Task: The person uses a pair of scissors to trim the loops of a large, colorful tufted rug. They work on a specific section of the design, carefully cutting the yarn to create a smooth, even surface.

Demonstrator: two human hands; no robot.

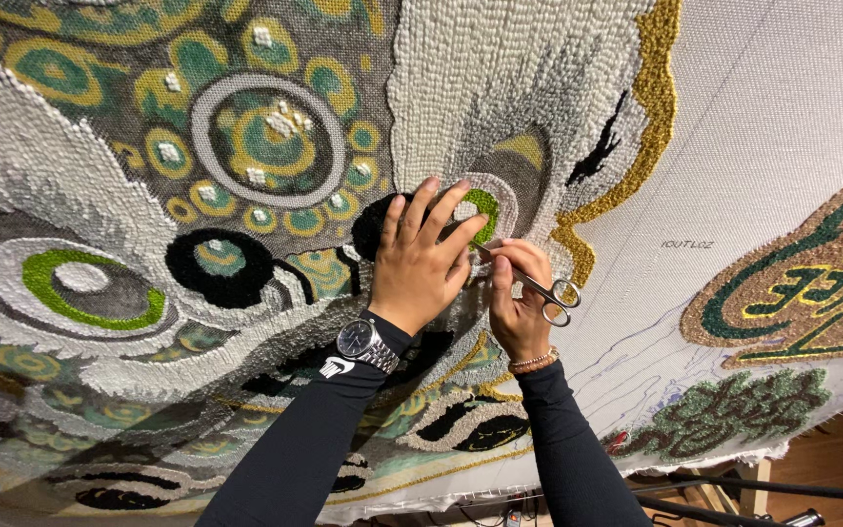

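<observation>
The left hand [420, 259] is pressing flat against a large tufted rug [197, 195], fingers spread wide open and holding nothing, its fingertips lying beside a bright green tufted patch [483, 210] near the middle of the stretched piece. The right hand [517, 293] is closing around a pair of small silver scissors [539, 288], thumb and fingers gripping the handles, with the blades pointing up and left toward the green patch and reaching in just under the left hand's fingers; whether the blades are parted is hard to tell. A silver wristwatch [363, 344] is sitting on the left wrist over a black sleeve, and a beaded bracelet [534, 362] is circling the right wrist. The rug is showing ringed motifs in green, yellow, black, grey and white, with a gold border [656, 107] running along the edge of the filled area. To the right, bare white backing cloth [782, 117] is lying untufted, carrying a separate brown and green tufted shape [802, 283].
</observation>
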